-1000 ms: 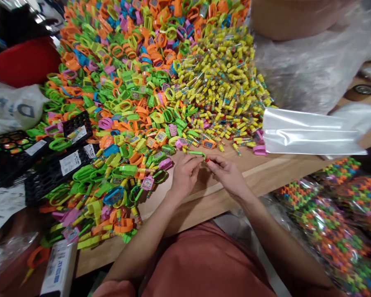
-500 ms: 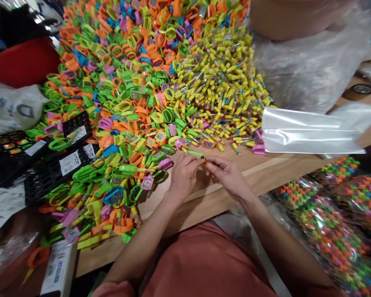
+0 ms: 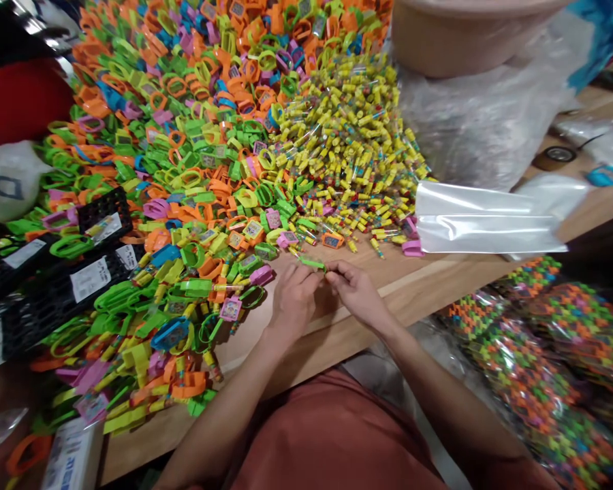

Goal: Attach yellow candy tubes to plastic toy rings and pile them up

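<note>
Both hands meet over the front of the wooden table (image 3: 296,354). My left hand (image 3: 293,296) is closed around a green toy watch (image 3: 312,263), whose band shows above the fingers. Its far end is covered by the fingers. My right hand (image 3: 355,292) pinches at the same spot, fingertips touching the watch's end; anything small between them is hidden. Just beyond lie a pink toy watch (image 3: 287,239), an orange toy watch (image 3: 332,240) and the edge of a heap of small yellow-capped tubes (image 3: 347,143).
A large heap of coloured toy watches (image 3: 199,143) spreads left and back. Black plastic crates (image 3: 45,306) sit at left. Clear plastic bags (image 3: 480,221) lie right of the tubes, below a pinkish tub (image 3: 470,41). Filled bags (image 3: 531,367) stand low at right.
The view has shifted slightly right. My hands stay together at the table's front; the green band now lies flatter over my left fingers, and the red bit between the fingertips is no longer visible.
</note>
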Motion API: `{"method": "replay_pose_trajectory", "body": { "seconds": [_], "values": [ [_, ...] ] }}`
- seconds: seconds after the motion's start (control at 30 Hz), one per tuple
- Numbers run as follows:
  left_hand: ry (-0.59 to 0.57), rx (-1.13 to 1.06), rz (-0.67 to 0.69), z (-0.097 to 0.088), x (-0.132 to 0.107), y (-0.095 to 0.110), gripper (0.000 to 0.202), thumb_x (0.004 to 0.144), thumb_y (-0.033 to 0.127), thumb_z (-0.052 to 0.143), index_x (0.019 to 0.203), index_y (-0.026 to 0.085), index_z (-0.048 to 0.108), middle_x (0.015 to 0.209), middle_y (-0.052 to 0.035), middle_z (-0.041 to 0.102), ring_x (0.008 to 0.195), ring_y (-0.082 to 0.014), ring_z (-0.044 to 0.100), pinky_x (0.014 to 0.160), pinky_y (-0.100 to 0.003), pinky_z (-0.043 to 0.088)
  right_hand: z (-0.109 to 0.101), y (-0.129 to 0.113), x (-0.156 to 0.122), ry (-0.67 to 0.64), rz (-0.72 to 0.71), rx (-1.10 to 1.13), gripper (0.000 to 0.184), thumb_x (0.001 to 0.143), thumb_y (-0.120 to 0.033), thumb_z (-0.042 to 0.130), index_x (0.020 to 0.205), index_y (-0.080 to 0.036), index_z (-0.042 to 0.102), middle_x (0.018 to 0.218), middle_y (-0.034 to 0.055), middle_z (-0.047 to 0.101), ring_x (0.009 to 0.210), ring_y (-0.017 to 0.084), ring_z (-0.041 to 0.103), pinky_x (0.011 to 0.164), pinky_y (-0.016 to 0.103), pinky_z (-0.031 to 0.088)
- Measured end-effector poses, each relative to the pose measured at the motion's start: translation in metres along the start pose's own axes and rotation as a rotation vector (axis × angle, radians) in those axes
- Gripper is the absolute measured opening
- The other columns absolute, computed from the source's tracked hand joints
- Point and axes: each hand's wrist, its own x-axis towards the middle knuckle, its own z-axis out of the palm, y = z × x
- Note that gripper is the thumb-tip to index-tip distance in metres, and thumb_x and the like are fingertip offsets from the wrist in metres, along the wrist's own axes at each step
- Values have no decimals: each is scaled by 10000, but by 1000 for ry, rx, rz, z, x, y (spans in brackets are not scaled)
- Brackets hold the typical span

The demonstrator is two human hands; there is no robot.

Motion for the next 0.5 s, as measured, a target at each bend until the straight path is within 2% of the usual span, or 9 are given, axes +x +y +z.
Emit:
{"method": "replay_pose_trajectory", "body": {
  "seconds": [0.07, 0.13, 0.2, 0.27, 0.33, 0.4, 0.43, 0.5],
  "values": [
    [-14, -23, -25, -16, -1, -11, 305, 1003, 128, 454, 1020, 188, 752, 952, -73, 714, 886, -200, 593, 781, -310, 474, -4, -2, 2, -44, 3, -11, 368, 932, -483, 597, 1088, -163, 690, 836, 29, 659, 671, 149, 557, 622, 264, 452],
    [-43, -1, -118, -47, -4, -28, 271, 984, 158, 498, 990, 205, 764, 921, -61, 710, 873, -201, 614, 762, -301, 476, -21, -2, 6, -3, -62, -121, 374, 938, -481, 608, 1121, -171, 710, 956, 63, 703, 781, 181, 614, 701, 293, 489],
    [-58, 89, -291, -90, -6, -47, 217, 953, 213, 556, 972, 215, 772, 893, -49, 698, 802, -193, 618, 721, -291, 473, -48, 2, 13, 149, -168, -334, 333, 937, -451, 601, 1065, -175, 737, 994, 87, 710, 862, 219, 630, 780, 337, 497],
    [-7, 226, -486, -130, -6, -61, 219, 900, 275, 638, 1066, 210, 765, 946, -42, 693, 688, -169, 586, 706, -300, 471, -77, 10, 22, 319, -224, -571, 297, 935, -408, 573, 968, -168, 743, 940, 106, 696, 869, 252, 624, 817, 380, 488],
    [78, 293, -596, -150, -1, -68, 296, 876, 319, 672, 1135, 195, 748, 993, -47, 682, 640, -150, 559, 721, -309, 479, -101, 21, 29, 394, -201, -792, 265, 927, -368, 560, 926, -163, 727, 935, 128, 680, 887, 281, 613, 820, 404, 480],
    [96, 235, -583, -142, 10, -69, 265, 906, 312, 627, 1098, 178, 752, 982, -55, 674, 691, -160, 585, 757, -309, 494, -112, 33, 35, 411, -149, -953, 218, 903, -326, 570, 929, -159, 706, 942, 145, 670, 904, 303, 601, 810, 409, 476],
    [67, 172, -539, -128, 17, -69, 242, 926, 290, 587, 1056, 173, 755, 967, -61, 674, 747, -173, 607, 780, -307, 503, -113, 37, 37, 416, -127, -1005, 201, 888, -306, 575, 943, -156, 697, 940, 149, 667, 908, 309, 596, 805, 408, 475],
    [-38, 57, -435, -89, 31, -71, 243, 935, 222, 524, 1007, 171, 751, 953, -75, 673, 870, -202, 630, 834, -315, 515, -111, 45, 40, 414, -110, -1059, 224, 866, -277, 578, 1012, -146, 686, 936, 151, 665, 903, 315, 590, 796, 405, 476]
  ]
}}
